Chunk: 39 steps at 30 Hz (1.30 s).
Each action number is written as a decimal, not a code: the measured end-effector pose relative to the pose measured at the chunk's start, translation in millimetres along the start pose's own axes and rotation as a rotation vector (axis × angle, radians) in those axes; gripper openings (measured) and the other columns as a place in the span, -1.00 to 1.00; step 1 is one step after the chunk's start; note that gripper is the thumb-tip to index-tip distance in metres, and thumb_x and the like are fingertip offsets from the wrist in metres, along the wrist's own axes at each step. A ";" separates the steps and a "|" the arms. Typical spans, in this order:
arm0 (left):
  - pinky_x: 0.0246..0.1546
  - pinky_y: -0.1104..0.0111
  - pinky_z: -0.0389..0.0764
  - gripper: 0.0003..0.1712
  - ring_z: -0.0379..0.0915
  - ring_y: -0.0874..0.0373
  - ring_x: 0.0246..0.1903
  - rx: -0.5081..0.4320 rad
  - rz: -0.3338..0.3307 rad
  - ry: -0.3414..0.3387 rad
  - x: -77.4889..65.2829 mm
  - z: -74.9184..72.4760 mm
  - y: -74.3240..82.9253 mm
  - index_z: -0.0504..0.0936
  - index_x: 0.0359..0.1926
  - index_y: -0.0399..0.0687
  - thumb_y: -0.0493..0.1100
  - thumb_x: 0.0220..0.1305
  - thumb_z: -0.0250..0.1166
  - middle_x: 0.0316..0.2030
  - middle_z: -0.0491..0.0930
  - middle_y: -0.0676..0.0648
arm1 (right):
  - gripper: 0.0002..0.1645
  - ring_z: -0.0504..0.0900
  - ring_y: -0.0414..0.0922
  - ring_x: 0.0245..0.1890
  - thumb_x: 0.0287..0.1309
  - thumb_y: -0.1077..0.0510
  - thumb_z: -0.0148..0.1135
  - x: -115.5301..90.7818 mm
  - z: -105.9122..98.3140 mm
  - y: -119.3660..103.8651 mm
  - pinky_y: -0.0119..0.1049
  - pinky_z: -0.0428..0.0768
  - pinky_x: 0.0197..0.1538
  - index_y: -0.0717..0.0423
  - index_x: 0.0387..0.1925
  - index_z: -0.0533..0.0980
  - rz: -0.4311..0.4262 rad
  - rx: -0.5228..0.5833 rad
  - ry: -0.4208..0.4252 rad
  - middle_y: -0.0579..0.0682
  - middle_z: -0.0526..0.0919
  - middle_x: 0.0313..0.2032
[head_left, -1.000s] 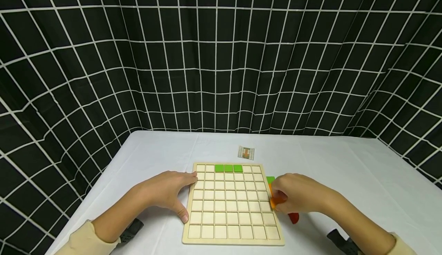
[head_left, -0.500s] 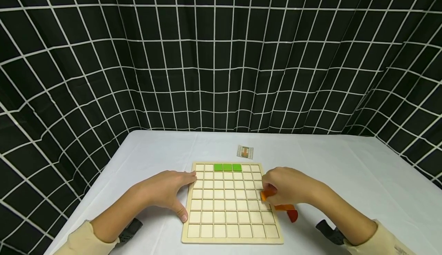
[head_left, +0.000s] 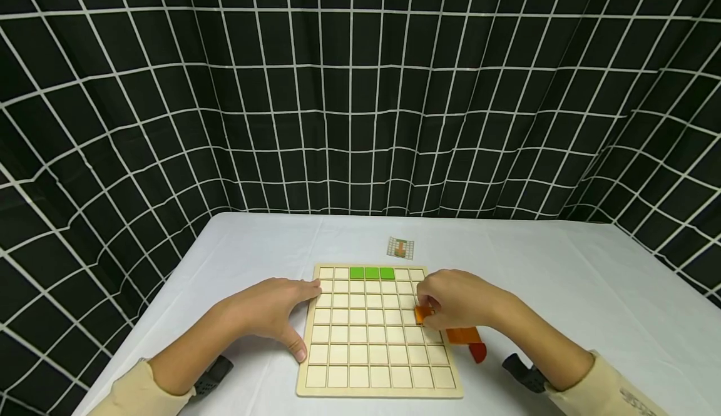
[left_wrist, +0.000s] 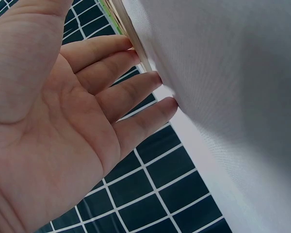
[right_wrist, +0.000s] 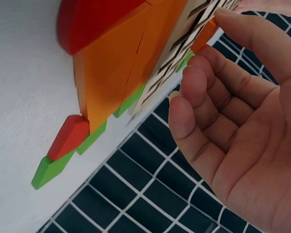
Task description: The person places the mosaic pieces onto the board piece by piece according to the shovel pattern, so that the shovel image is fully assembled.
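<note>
A pale wooden grid board (head_left: 366, 356) lies on the white table, with a row of green squares (head_left: 372, 273) in its far row. My left hand (head_left: 270, 309) rests along the board's left edge, thumb and fingers spread. In the left wrist view the fingertips touch the edge of the board. Over the right part of the board, my right hand (head_left: 459, 300) pinches a small orange block (head_left: 422, 314) between thumb and fingertips. That orange block (right_wrist: 203, 36) also shows in the right wrist view, close over the grid, while the other fingers curl loosely below.
Right of the board lie orange blocks (head_left: 464, 335) and a rounded red piece (head_left: 477, 352). The right wrist view shows another red block (right_wrist: 69, 137) and green blocks (right_wrist: 51, 170) beside them. A small pattern card (head_left: 400, 248) lies behind the board. A black gridded curtain (head_left: 349, 91) surrounds the table.
My right hand has moved left from the pieces beside the board to over its right columns, carrying the orange block. The left hand has stayed at the left edge.
</note>
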<state>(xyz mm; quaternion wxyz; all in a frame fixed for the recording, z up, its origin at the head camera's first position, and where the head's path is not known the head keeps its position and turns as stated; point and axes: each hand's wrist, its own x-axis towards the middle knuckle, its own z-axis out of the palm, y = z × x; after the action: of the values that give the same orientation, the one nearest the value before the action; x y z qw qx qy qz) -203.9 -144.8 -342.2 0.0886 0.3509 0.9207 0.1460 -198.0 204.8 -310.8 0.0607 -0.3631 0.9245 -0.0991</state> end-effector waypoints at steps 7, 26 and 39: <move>0.32 0.00 0.34 0.33 0.32 -0.12 0.33 0.000 -0.001 0.000 0.8 0.9 -0.5 0.42 0.37 -0.26 0.41 -0.41 0.58 0.37 0.38 -0.18 | -0.75 0.32 -0.31 -0.56 -0.02 0.17 0.52 8.1 1.7 0.3 -0.40 0.34 -0.48 -0.04 -0.52 0.53 -0.019 -0.004 -0.004 -0.27 0.35 -0.64; 0.32 0.02 0.35 0.35 0.32 -0.10 0.33 0.003 0.006 0.002 0.8 0.6 -0.7 0.42 0.37 -0.27 0.43 -0.41 0.57 0.37 0.38 -0.18 | -0.80 0.34 -0.27 -0.57 -0.02 0.17 0.50 36.0 1.0 -12.6 -0.37 0.35 -0.46 0.01 -0.48 0.56 0.008 -0.039 -0.055 -0.24 0.37 -0.65; 0.32 0.00 0.34 0.34 0.33 -0.10 0.33 0.013 0.010 0.001 0.6 0.5 -0.9 0.43 0.37 -0.24 0.44 -0.42 0.56 0.38 0.37 -0.17 | -0.72 0.26 -0.29 -0.59 -0.05 0.27 0.43 55.2 5.1 -15.2 -0.41 0.21 -0.49 0.00 -0.58 0.45 -0.058 -0.023 -0.051 -0.24 0.32 -0.65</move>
<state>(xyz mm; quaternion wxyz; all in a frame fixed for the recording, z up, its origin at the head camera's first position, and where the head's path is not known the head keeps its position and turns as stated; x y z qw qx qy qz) -204.8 -145.0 -343.0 0.0852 0.3560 0.9199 0.1408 -227.3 155.5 -314.5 0.0773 -0.3929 0.9128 -0.0807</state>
